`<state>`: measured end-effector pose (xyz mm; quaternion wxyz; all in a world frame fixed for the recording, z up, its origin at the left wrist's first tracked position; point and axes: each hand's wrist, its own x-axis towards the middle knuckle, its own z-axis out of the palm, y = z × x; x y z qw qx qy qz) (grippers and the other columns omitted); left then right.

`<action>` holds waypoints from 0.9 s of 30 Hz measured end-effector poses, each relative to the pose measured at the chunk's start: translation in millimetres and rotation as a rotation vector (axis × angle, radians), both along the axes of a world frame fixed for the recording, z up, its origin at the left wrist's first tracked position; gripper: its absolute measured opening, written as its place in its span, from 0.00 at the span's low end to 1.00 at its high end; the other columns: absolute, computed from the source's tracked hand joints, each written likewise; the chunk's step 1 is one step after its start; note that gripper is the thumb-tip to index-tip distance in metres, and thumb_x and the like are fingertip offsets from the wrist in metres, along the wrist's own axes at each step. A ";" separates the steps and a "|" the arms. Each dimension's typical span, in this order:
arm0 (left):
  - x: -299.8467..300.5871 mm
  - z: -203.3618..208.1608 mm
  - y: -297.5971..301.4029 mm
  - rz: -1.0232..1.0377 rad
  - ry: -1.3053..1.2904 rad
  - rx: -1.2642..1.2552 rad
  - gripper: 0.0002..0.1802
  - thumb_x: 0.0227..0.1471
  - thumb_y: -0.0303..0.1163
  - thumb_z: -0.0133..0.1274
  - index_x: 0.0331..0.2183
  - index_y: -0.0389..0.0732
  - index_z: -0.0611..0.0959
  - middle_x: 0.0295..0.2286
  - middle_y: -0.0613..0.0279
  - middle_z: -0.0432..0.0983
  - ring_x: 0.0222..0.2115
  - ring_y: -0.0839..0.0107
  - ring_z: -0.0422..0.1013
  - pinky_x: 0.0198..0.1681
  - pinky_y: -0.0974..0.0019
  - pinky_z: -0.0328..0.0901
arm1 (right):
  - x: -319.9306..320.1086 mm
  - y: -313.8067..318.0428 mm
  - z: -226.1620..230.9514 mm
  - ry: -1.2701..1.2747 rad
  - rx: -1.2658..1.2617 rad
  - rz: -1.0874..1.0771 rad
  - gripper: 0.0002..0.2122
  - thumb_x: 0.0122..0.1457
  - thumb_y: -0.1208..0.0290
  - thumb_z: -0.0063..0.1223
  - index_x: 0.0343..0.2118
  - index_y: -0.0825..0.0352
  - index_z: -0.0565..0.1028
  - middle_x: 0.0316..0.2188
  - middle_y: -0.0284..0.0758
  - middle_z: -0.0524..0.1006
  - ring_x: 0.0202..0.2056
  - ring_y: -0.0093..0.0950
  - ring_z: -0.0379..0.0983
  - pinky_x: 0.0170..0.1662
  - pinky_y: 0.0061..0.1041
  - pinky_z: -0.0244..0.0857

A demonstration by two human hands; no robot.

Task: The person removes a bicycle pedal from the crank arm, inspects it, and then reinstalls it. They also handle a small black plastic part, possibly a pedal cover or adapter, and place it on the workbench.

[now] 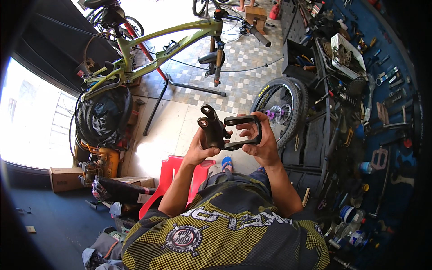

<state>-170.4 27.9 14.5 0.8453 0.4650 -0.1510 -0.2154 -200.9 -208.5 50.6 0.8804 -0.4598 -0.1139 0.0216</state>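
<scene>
In front of my chest, my left hand (pixel 198 150) is closed round a dark bicycle suspension linkage part (pixel 212 134) with two round bored ends pointing up and away. My right hand (pixel 266 146) grips a black U-shaped yoke (pixel 243 119), its closed end against my palm and its two arms pointing left. The lower arm's tip comes close to the linkage part by my left fingers; whether they touch I cannot tell. Beyond my hands, a green full-suspension bike frame (pixel 173 36) without wheels hangs on a red and black repair stand (pixel 163 85).
A bicycle wheel (pixel 275 105) leans at the right beside a dark tool bench (pixel 310 130). Tools hang on a blue wall panel (pixel 387 49). A red plastic chair (pixel 173 168) is close by my left arm. An orange compressor (pixel 109 159) and a cardboard box (pixel 65 179) stand at left.
</scene>
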 end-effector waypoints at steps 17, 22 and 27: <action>-4.9 3.2 -0.2 0.025 0.009 -0.036 0.57 0.44 0.31 0.75 0.68 0.38 0.59 0.59 0.48 0.72 0.59 0.54 0.73 0.61 0.52 0.71 | -1.2 7.2 -0.3 -0.090 -0.058 0.065 0.44 0.49 0.89 0.71 0.68 0.65 0.56 0.63 0.44 0.67 0.67 0.38 0.66 0.72 0.41 0.60; -7.2 -1.7 2.3 0.047 -0.001 -0.039 0.54 0.46 0.36 0.75 0.67 0.34 0.62 0.60 0.49 0.69 0.62 0.45 0.70 0.63 0.41 0.71 | -3.2 11.0 -2.8 -0.058 -0.044 0.082 0.44 0.49 0.90 0.70 0.67 0.66 0.57 0.64 0.43 0.67 0.68 0.38 0.65 0.72 0.41 0.60; -7.2 -5.7 6.4 0.034 -0.003 -0.024 0.54 0.46 0.35 0.75 0.67 0.34 0.62 0.60 0.48 0.69 0.62 0.45 0.69 0.63 0.41 0.70 | -2.8 8.1 -12.4 -0.074 -0.128 0.058 0.44 0.47 0.88 0.73 0.66 0.63 0.59 0.63 0.39 0.69 0.67 0.35 0.68 0.67 0.33 0.63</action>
